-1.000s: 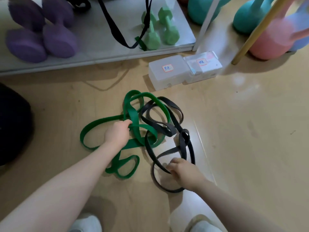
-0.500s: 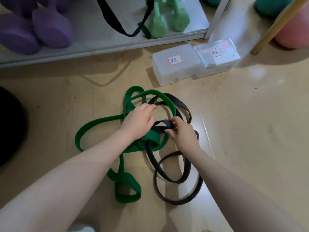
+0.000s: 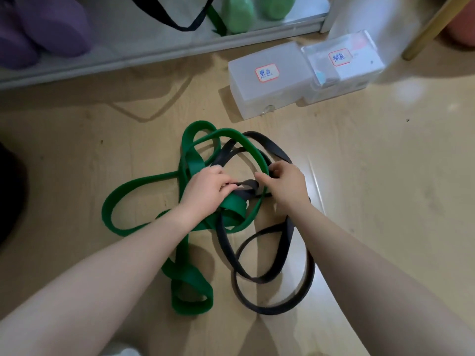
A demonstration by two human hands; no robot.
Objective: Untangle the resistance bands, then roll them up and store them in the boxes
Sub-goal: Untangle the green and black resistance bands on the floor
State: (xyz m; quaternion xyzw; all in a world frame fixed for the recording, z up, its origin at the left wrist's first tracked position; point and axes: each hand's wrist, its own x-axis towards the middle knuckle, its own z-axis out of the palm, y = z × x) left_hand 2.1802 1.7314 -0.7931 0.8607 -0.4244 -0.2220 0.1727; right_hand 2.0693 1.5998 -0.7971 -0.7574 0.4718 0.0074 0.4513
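Our left hand [image 3: 205,192] and right hand [image 3: 285,185] both pinch the black band [image 3: 259,278] at the knot; the green band [image 3: 133,186] sprawls toward 8 o'clock, boxes [image 3: 267,80] at 1 o'clock.

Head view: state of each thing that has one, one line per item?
green band: on the floor, tangled with the black one
black band: on the floor, looped through the green
left hand: pinching the knot where the bands cross
right hand: gripping the bands at the knot
frosted box: lid closed
clear box: lid closed
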